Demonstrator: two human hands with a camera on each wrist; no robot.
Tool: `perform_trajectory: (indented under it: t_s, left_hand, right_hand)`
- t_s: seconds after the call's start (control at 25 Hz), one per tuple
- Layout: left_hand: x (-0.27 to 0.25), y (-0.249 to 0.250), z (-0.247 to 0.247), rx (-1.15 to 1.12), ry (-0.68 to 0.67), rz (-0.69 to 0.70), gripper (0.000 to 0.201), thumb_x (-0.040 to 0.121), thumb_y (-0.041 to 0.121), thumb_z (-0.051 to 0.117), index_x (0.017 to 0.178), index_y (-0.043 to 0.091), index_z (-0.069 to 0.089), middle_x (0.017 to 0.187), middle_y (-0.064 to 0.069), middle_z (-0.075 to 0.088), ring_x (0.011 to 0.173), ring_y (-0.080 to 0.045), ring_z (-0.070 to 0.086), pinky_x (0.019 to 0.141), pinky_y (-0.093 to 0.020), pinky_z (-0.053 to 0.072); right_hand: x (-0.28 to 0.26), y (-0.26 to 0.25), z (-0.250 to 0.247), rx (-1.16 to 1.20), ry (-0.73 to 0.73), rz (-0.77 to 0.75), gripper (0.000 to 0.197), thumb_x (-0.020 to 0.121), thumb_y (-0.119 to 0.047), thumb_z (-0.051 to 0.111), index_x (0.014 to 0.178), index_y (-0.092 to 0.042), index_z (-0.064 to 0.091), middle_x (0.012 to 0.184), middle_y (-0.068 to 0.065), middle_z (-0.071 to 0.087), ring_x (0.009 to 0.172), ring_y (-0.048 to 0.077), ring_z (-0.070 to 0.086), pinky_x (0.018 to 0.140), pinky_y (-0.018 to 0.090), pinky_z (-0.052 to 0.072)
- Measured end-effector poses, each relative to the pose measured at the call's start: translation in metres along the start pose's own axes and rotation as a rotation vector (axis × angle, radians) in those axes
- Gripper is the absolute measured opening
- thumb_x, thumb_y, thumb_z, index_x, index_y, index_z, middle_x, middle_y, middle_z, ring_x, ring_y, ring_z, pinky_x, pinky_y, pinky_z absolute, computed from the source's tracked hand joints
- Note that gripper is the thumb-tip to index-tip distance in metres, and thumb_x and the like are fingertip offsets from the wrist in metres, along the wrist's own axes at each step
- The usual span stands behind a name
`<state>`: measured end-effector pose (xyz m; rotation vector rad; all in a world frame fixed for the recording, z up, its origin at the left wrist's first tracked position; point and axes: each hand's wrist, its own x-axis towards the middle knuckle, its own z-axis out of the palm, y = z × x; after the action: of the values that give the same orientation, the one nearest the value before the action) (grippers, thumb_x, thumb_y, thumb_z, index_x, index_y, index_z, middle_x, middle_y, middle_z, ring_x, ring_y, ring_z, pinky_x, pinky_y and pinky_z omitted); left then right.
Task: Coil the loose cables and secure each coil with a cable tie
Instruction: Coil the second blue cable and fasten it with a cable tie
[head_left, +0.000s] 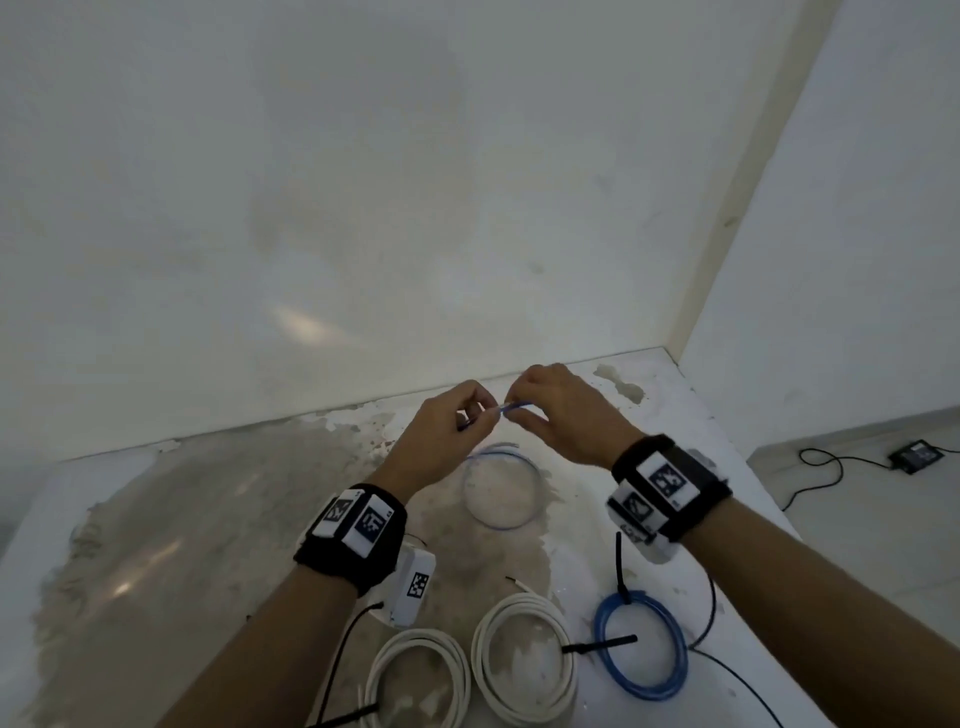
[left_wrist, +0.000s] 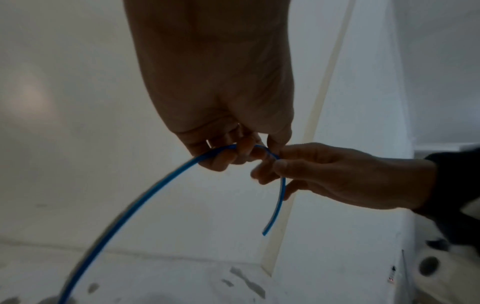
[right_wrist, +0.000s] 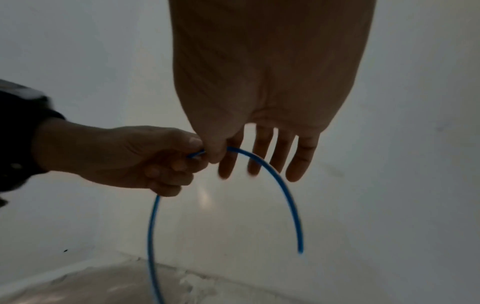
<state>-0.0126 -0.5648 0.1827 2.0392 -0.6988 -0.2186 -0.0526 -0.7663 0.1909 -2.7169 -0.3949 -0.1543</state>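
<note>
Above the worn table (head_left: 156, 519), both hands pinch a thin blue cable (left_wrist: 145, 197), left hand (head_left: 441, 431) curled round it, right hand (head_left: 561, 410) nipping it by thumb and forefinger, its loop drooping toward tied white coils (head_left: 524, 660) and a blue coil (head_left: 644, 644).

White walls (head_left: 363, 208) meet at a corner on the right. The white worktop (head_left: 104, 519) has worn, patchy brown areas. Pale floor (head_left: 883, 519) lies beyond its right edge.

Near edge, I count obstacles: two tied white cable coils (head_left: 524, 657), tied blue cable coil (head_left: 641, 644); far-left worn tabletop (head_left: 182, 519) passable.
</note>
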Motion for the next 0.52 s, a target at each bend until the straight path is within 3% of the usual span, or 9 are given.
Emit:
perform_trajectory:
  t_s: [0.08,0.24,0.4,0.52]
  left_hand:
    - [-0.010,0.004,-0.021,-0.031,0.056,0.009,0.011,0.096,0.029,0.057,0.088,0.022,0.058,0.063,0.002,0.047,0.053,-0.014,0.038,0.052,-0.026,0.033]
    - [-0.036,-0.008,-0.060,-0.019,0.136,0.004,0.024,0.098,0.027,0.054,0.081,0.010,0.053,0.064,-0.003,0.036,0.055,-0.013,0.030,0.054,-0.025,0.029]
    - [-0.055,-0.014,-0.099,0.069,0.216,0.009,0.028,0.097,0.028,0.056,0.076,0.010,0.051,0.061,0.000,0.035,0.055,-0.011,0.030,0.053,-0.022,0.028]
    - [-0.065,-0.013,-0.125,0.099,0.252,-0.013,0.032,0.097,0.033,0.054,0.076,0.010,0.055,0.058,0.005,0.034,0.052,-0.009,0.028,0.052,-0.021,0.027]
  right_hand:
    - [0.014,-0.007,-0.022,-0.038,-0.035,-0.052,0.019,0.104,-0.031,0.046,0.105,-0.016,0.059,0.097,0.007,0.065,0.091,0.032,0.057,0.079,0.046,0.046]
    - [0.013,0.000,-0.075,0.046,0.028,0.027,0.016,0.104,-0.030,0.043,0.093,-0.023,0.051,0.075,-0.002,0.058,0.072,0.028,0.055,0.070,0.043,0.046]
    - [0.007,0.019,-0.117,0.013,0.156,0.089,0.016,0.104,-0.027,0.044,0.091,-0.022,0.051,0.074,-0.009,0.053,0.070,0.023,0.050,0.064,0.033,0.037]
    - [0.004,0.025,-0.128,-0.023,0.140,0.157,0.019,0.104,-0.031,0.044,0.094,-0.018,0.054,0.081,0.004,0.057,0.071,0.020,0.051,0.062,0.032,0.035]
